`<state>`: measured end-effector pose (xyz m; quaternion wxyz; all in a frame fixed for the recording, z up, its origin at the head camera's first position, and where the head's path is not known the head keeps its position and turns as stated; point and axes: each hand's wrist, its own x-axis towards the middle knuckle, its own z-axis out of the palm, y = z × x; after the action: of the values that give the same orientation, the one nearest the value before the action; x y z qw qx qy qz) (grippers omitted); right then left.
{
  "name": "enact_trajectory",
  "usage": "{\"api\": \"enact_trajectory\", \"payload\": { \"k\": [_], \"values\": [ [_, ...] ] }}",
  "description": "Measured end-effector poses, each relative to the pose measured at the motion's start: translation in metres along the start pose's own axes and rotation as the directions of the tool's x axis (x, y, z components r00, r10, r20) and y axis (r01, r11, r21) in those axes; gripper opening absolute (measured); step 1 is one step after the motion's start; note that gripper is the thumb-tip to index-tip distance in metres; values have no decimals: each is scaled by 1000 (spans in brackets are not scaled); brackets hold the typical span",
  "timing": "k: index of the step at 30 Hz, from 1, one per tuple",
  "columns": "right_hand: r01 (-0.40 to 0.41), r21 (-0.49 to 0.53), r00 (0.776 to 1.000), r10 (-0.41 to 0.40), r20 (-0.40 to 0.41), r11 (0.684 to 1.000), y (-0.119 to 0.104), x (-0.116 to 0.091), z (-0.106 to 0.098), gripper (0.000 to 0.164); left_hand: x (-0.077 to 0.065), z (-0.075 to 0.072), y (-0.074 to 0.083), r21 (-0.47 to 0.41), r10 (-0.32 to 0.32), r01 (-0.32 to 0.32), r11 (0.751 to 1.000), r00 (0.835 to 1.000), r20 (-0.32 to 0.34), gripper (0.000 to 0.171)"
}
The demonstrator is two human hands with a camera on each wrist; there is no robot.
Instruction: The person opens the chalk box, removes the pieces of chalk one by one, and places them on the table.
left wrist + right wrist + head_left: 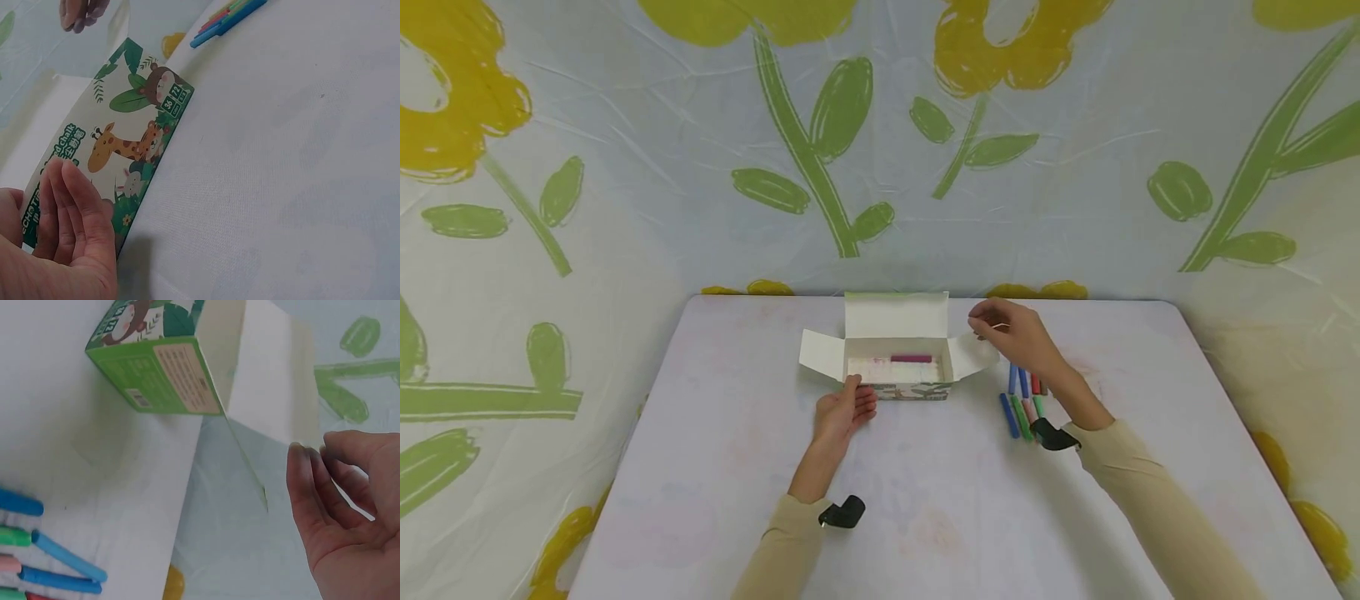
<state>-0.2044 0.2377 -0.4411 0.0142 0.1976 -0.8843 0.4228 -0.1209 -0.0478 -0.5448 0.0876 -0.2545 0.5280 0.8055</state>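
Observation:
An uncovered chalk box [913, 391] with animal prints stands on the table, its lid raised at the back and side flaps spread. One purple chalk stick [912, 358] lies inside. My left hand [842, 412] holds the front wall near its left corner, thumb at the rim and fingers along the printed face [128, 150]. My right hand [1017, 333] hovers above the right flap [973, 357], beside the lid [265, 375]. Its fingers are loosely bent with the tips close to the thumb, and nothing shows between them. Several coloured chalk sticks [1013, 417] lie below the right forearm.
The chalk sticks lie in two rough rows on the pale table [925, 483], right of the box; the right forearm hides some. A flower-printed sheet [685, 158] hangs just behind the table's far edge and along both sides.

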Motion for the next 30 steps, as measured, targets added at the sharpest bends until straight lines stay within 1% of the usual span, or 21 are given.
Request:
{"api": "enact_trajectory", "payload": {
  "k": [6,12,16,22,27,30],
  "values": [
    [38,-16,997,-36,71,999,-6,11,23,19,1,-1,1,-2,-4,4,1000,1000,11,38],
    [106,-11,985,-103,139,994,-8,19,48,16,2,-2,1,-7,-11,11,1000,1000,15,38],
    [107,-20,977,-102,186,994,-10,23,60,16,4,-2,0,-12,-10,10,1000,1000,17,36],
    [123,-89,968,-100,229,988,-8,25,76,15,4,-2,-2,-4,-5,5,1000,1000,9,36],
    [168,-175,955,-116,274,970,-10,26,88,14,6,-2,-2,-10,-11,11,1000,1000,-5,34],
    [182,-225,945,-107,308,957,-11,26,93,11,7,-2,-3,-13,-13,13,1000,1000,-4,33]
  ]
}}
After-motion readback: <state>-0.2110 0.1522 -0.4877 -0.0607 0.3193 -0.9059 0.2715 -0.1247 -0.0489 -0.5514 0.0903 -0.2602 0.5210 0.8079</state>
